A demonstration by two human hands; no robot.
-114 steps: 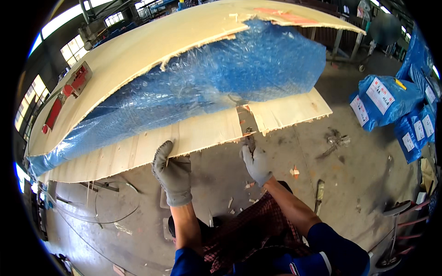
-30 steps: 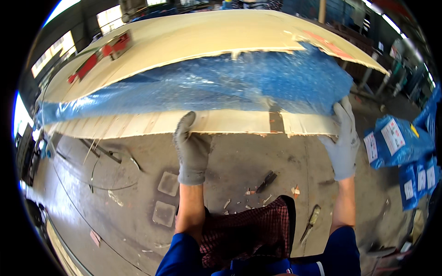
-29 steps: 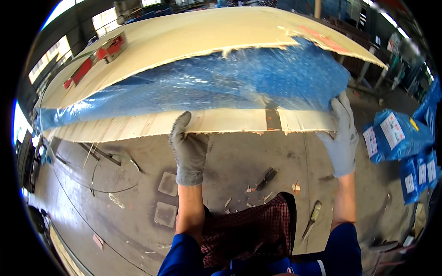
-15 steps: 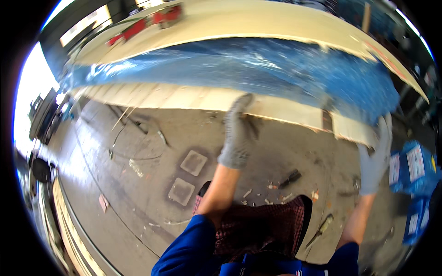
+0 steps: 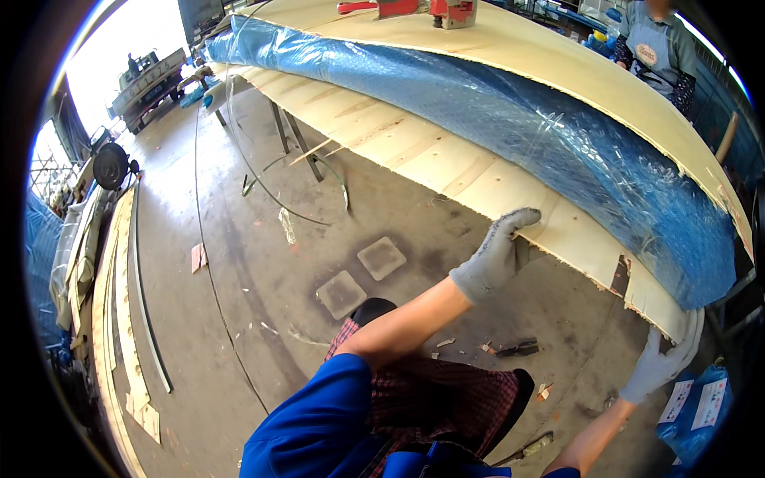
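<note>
My left hand [image 5: 496, 253], in a grey work glove, grips the near edge of a pale plywood sheet [image 5: 414, 155]. Its thumb lies on top of the sheet and its fingers go underneath. At the right-hand corner of the same sheet, my gloved right hand [image 5: 665, 362] holds the end, fingers along the outer side and thumb by the near edge. Crumpled blue plastic film [image 5: 510, 119] lies along this lower sheet. Above the film rests another plywood sheet [image 5: 558, 60] with a ragged edge. The lower sheet has a dark gap close to its right end.
Red clamp-like tools [image 5: 454, 11] sit on the upper sheet. A person in an apron [image 5: 655, 48] stands at the far right. Blue labelled bags [image 5: 697, 410] lie below my right hand. Wood strips [image 5: 119, 319] lie at left; a dark tool [image 5: 518, 348] and scraps are on the floor.
The view has turned toward the left, and the sheets now slant down to the right. My left hand has settled on the near edge; the right stays at the corner.
</note>
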